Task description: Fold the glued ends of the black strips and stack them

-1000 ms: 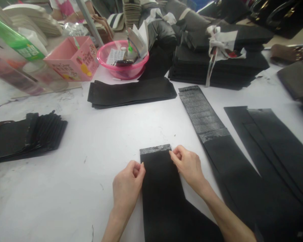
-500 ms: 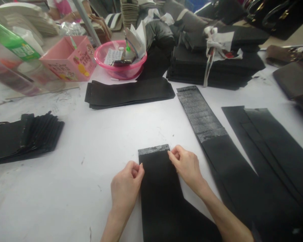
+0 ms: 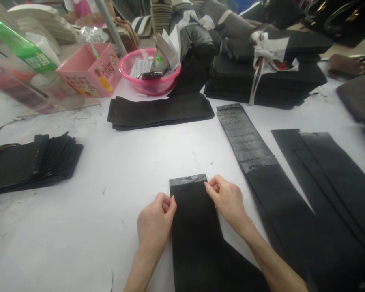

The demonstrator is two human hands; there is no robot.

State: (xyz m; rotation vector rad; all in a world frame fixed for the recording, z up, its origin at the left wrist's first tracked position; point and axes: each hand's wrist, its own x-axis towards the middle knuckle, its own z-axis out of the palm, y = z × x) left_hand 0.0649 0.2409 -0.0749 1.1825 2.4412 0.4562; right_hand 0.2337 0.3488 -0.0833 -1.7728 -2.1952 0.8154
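Note:
A black flat piece (image 3: 194, 227) lies on the white table in front of me, with a shiny grey strip across its far end. My left hand (image 3: 156, 219) pinches its left edge a little below that strip. At the right edge, close to the strip's corner, my right hand (image 3: 226, 198) has thumb and fingers closed on the piece. Right of my right hand lies a long black piece (image 3: 280, 194) whose far part is grey and glossy. Farther right are more black pieces (image 3: 331, 170), overlapping each other.
Black strips (image 3: 162, 111) are stacked beyond my hands. Behind them stand a pink basin (image 3: 149, 83), a pink box (image 3: 88, 71) and a tied black stack (image 3: 231, 83). Another black stack (image 3: 57, 158) lies at the left. Part of a person (image 3: 88, 10) shows at the back.
The whole view has shifted slightly, so things appear a little farther right. A dark edge now shows at the far left. Both hands keep their hold on the black piece.

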